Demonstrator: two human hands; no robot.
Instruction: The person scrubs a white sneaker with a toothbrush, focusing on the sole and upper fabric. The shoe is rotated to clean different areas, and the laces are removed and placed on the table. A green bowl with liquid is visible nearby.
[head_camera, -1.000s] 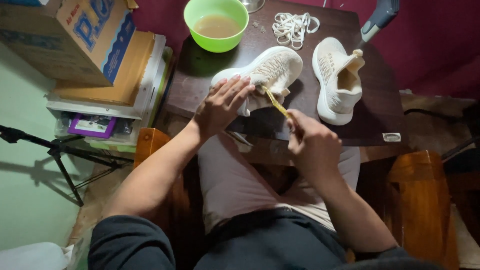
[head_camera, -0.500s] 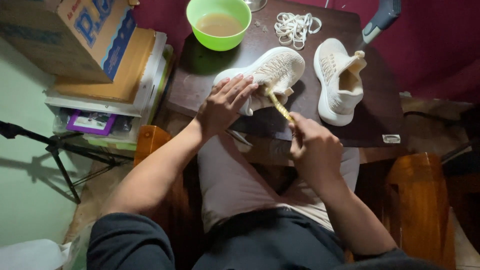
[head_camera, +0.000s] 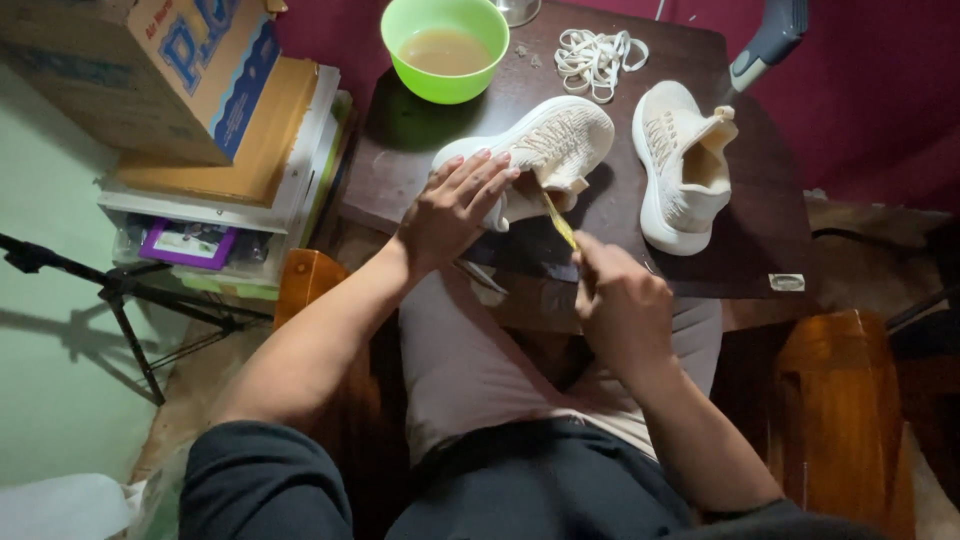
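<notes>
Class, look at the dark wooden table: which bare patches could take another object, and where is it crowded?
On the dark wooden table, one bare patch lies at the left, between the green plastic bowl and the left hand. Another is the near right corner, beside the upright cream knit shoe. Around the tilted cream shoe and the right hand it is crowded.

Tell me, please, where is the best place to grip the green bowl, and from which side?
Probably grip the bowl by its near rim, coming from above: it stands upright with liquid inside, and the near side looks free, while the box stands left.
</notes>
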